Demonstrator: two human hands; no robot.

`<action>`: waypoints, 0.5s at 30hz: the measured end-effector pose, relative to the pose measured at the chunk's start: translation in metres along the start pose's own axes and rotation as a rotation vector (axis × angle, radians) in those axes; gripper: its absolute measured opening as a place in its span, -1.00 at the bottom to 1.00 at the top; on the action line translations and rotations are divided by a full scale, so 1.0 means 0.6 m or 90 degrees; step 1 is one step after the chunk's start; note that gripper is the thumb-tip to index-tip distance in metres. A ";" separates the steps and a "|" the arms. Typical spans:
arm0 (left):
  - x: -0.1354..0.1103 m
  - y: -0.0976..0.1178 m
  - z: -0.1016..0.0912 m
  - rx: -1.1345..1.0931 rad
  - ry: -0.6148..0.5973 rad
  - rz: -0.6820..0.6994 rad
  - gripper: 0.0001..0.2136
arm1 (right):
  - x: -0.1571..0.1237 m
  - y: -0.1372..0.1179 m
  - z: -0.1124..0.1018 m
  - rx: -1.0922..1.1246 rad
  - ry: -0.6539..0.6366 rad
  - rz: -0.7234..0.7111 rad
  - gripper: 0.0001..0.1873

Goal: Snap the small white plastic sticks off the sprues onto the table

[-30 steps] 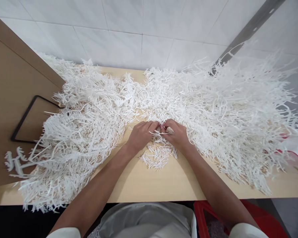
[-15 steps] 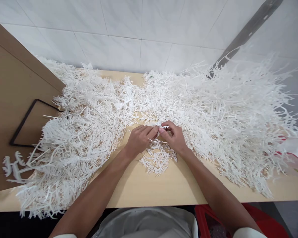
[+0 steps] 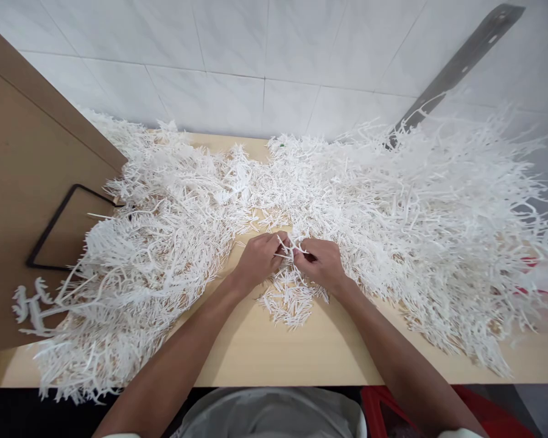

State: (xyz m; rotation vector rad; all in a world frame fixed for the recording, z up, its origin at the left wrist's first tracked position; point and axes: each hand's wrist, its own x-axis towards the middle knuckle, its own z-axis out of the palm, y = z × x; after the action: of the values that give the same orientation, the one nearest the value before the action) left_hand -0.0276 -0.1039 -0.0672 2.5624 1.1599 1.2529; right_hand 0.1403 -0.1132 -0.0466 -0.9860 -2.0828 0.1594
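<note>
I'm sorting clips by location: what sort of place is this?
Probably a small handwork or assembly workspace, though it could be a room at home. White branched pieces lie heaped on both sides of a pale wood-toned table, with a tiled wall behind it.

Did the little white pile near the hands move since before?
No. The little white pile lies in about the same spot relative to the table's front edge.

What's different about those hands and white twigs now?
The left hand and right hand, nearly touching before, have moved slightly apart, and a forked white sprig shows more fully between them. The left heap, right heap and small pile look unchanged.
</note>
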 end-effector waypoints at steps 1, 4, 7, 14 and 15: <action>0.000 0.002 0.001 -0.008 -0.009 -0.009 -0.88 | -0.001 0.002 0.001 -0.014 0.021 -0.033 -0.65; 0.002 0.001 0.003 -0.035 -0.042 -0.040 -0.87 | -0.006 0.001 0.001 -0.023 0.050 -0.082 -0.67; 0.006 -0.013 -0.001 -0.062 0.011 -0.177 -0.83 | -0.015 -0.016 0.001 0.029 0.071 -0.150 -0.71; 0.005 -0.027 -0.004 0.042 0.035 -0.165 -0.85 | -0.003 -0.005 -0.006 -0.018 0.170 -0.014 -0.72; 0.003 -0.025 -0.001 0.053 0.039 -0.131 -0.84 | 0.001 0.002 -0.008 -0.042 0.181 0.076 -0.71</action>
State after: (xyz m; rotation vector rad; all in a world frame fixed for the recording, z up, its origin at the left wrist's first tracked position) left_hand -0.0363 -0.0920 -0.0707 2.3990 1.4738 1.2685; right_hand 0.1445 -0.1131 -0.0438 -1.1055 -1.7818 0.0093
